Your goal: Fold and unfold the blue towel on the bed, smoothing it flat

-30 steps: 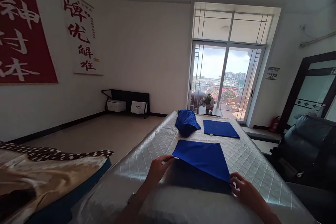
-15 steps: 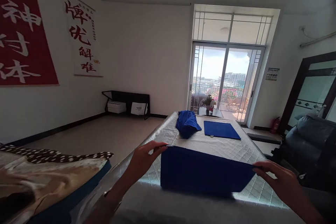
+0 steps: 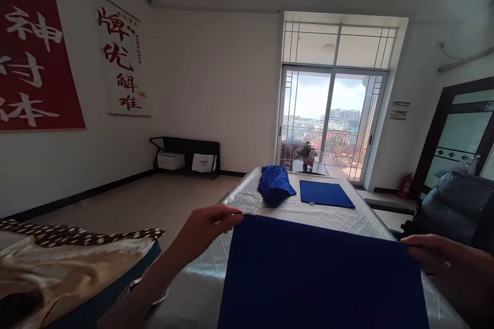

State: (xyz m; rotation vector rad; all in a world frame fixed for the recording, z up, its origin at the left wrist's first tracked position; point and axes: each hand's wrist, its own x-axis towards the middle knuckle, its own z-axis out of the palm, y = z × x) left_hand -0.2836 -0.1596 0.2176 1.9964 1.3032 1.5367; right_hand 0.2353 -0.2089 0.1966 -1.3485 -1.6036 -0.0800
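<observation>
A dark blue fabric panel [image 3: 324, 277] hangs in front of me, its lower end cut off by the bottom of the view. My left hand [image 3: 208, 226] pinches its upper left corner between thumb and fingers. At the upper right corner, my right hand [image 3: 443, 252] is closed on the same panel. Beyond it, on a table with a silvery quilted cover [image 3: 247, 190], lies a crumpled blue cloth piece [image 3: 276, 185]. A flat blue panel [image 3: 326, 194] with a small pale tab at its near edge rests to the right of that cloth.
A beige and brown dotted fabric heap [image 3: 85, 262] is at the lower left. A dark padded chair [image 3: 459, 205] stands close on the right. Past the table's far end are a potted plant [image 3: 306, 149], a bottle [image 3: 311, 159] and a sliding glass door [image 3: 328, 113].
The held panel has come nearer and more of its face shows. My right hand has moved right, farther from my left, and the panel's top edge looks wider.
</observation>
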